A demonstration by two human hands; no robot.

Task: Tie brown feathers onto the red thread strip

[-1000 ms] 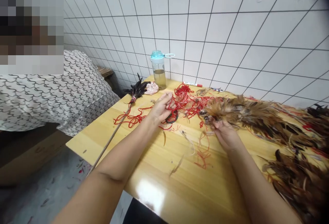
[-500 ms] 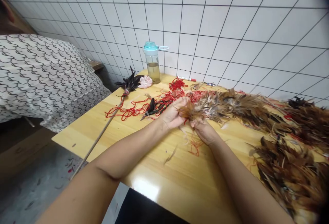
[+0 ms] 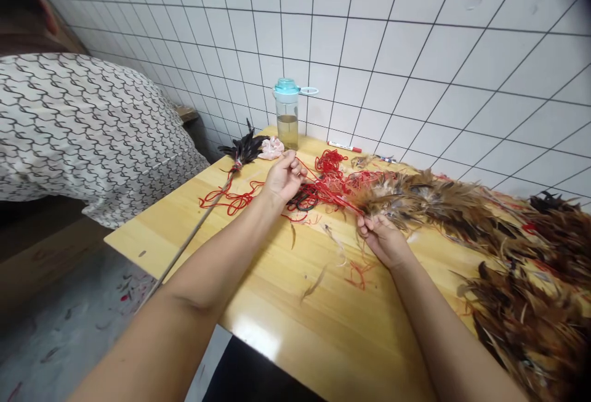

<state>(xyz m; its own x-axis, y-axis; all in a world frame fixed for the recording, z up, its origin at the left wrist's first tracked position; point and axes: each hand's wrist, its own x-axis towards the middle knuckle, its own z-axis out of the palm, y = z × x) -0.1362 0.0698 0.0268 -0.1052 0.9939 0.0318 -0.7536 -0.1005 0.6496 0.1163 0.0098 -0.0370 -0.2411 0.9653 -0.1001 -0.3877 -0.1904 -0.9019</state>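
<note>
My left hand is closed, its fingers pinching a strand of red string above the table. The string stretches down toward my right hand, whose fingertips pinch its other end. Brown feathers show right at the right fingertips; whether they are held too I cannot tell. Behind the hands lies a tangle of red string, with a dark looped object, possibly scissors handles, partly hidden by the left hand. A long row of brown feathers extends to the right.
A stick with black feathers overhangs the table's left edge. A bottle, a pink scrunchie and a red-capped marker stand or lie near the wall. More feathers are heaped at right. A person in a patterned shirt sits left.
My hands have moved apart, the left one up and to the left, drawing red string taut between them. The brown feather tuft between them has left the left fingers. The view has shifted slightly.
</note>
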